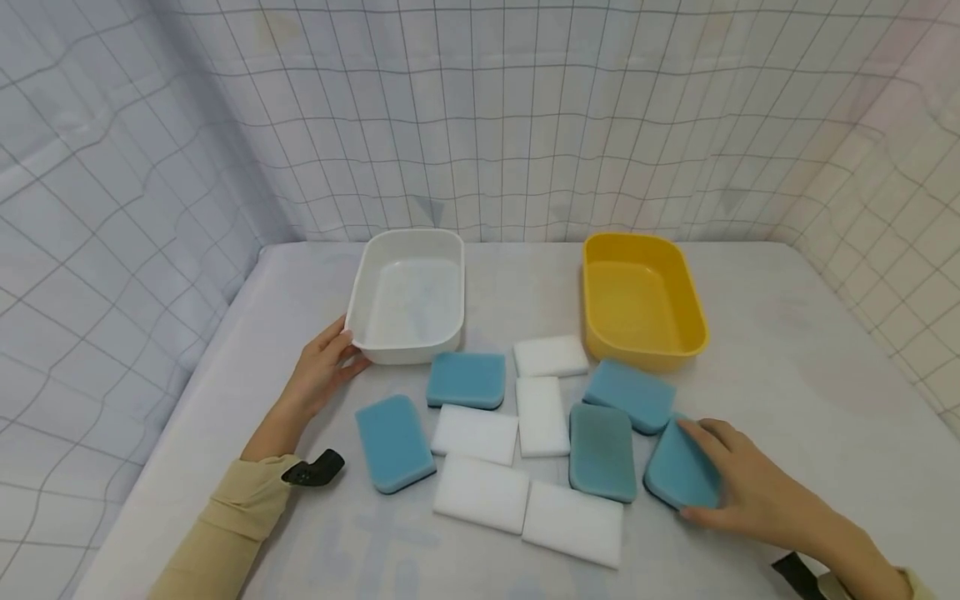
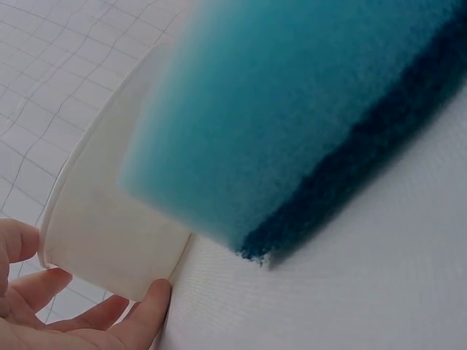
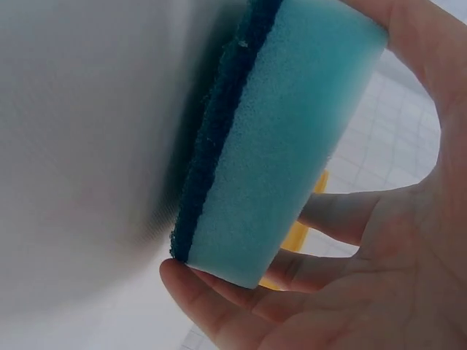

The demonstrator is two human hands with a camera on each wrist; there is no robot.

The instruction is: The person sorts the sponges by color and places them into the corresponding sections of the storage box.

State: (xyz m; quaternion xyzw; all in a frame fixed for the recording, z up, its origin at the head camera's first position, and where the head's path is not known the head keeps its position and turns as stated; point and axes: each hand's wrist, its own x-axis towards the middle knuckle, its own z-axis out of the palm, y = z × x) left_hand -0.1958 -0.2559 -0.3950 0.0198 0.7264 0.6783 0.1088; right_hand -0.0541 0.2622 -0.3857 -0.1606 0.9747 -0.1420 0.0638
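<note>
Right hand [image 1: 750, 487]: pinches the rightmost blue sponge [image 1: 681, 468] between thumb and fingers, on the right-edge side of the worktop [image 1: 787, 333]. Left hand [image 1: 321, 372]: fingers spread, touching the near left corner of the white tub [image 1: 408, 356]. Yellow tub [image 1: 647, 358]: far edge, right.

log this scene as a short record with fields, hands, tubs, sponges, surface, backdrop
left hand: the left hand touches the near-left corner of the white, rounded rectangular tub
right hand: the right hand grips the rightmost blue, rounded rectangular sponge with a dark underside
second tub: yellow, rounded rectangular tub, right of the white one
other blue sponges: four, on the table
white blocks: five white, rectangular, foam-like blocks, lying flat
surface: white table
backdrop: white grid-patterned curtain
</note>
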